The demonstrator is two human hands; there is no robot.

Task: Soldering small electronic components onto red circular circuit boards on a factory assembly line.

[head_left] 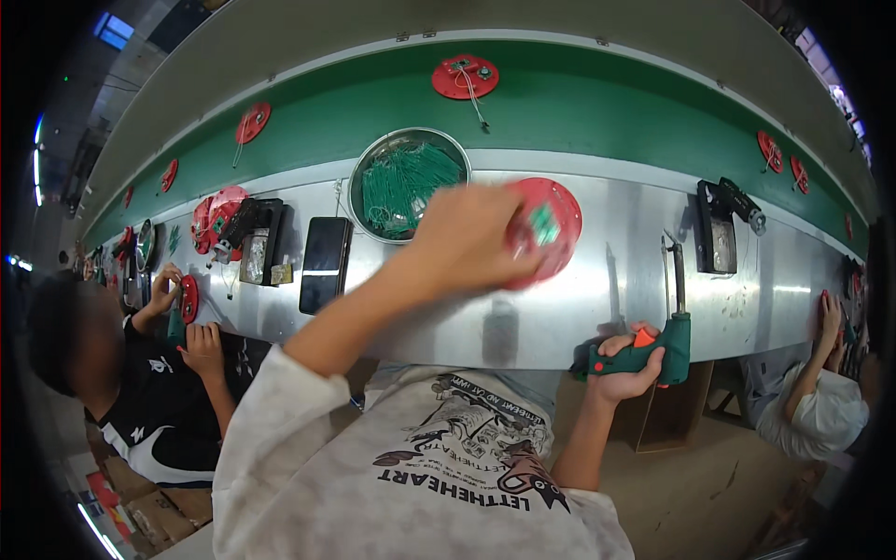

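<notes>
My left hand [467, 233] reaches across the metal bench with its fingers closed on the edge of a round red plastic disc [563, 207]. A small green circuit board [543, 226] sits in the middle of that disc, blurred by motion. In my right hand [627, 369], at the bench's front edge, is a green soldering gun [679, 345] with an orange-red trigger. Its metal tip points up, away from the disc. Just behind my left hand stands a round metal bowl [355, 207] full of thin green wires [411, 182].
Red discs with wires [465, 77] lie along the green belt behind the bench. A black phone [325, 266] lies left of my arm. Black trays with soldering irons [717, 229] stand on both sides. Co-workers sit at left [154, 401] and right [821, 411].
</notes>
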